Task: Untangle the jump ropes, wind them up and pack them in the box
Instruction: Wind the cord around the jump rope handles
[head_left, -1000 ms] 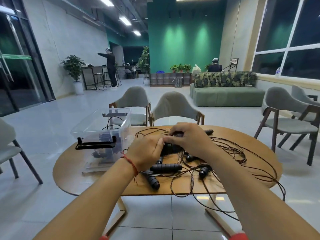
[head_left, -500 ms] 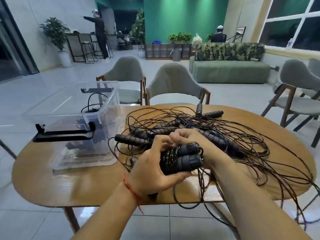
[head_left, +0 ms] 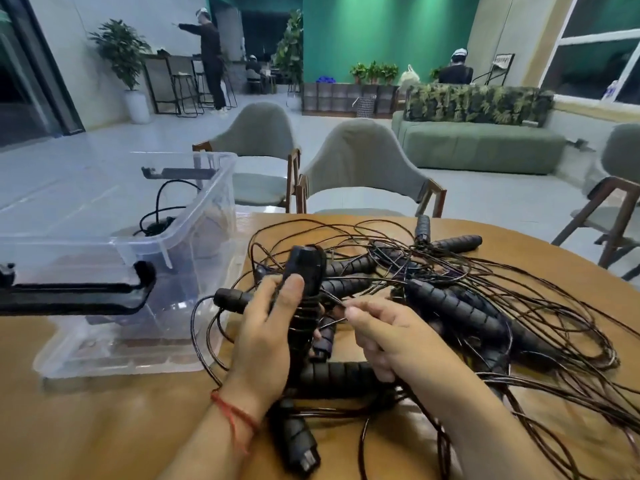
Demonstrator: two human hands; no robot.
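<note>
A heap of tangled black jump ropes (head_left: 450, 292) with ribbed handles and thin cords covers the right half of the round wooden table (head_left: 86, 427). My left hand (head_left: 266, 337) grips a bundle of rope handles (head_left: 304, 271) held upright, with cord wound round its middle. My right hand (head_left: 384, 330) pinches a thin cord just to the right of that bundle. A clear plastic box (head_left: 194, 271) stands at the left of the table, with a coiled black rope (head_left: 156, 223) inside it.
The box has black latch handles (head_left: 79, 296) on its near and far ends. Two grey chairs (head_left: 363, 171) stand behind the table and another at the right. Loose cords hang over the table's right and front edges. People stand far back in the room.
My left hand has turned the wound handle bundle from lying sideways to upright. My right hand has come off the bundle and now pinches a cord beside it. The camera has moved closer.
</note>
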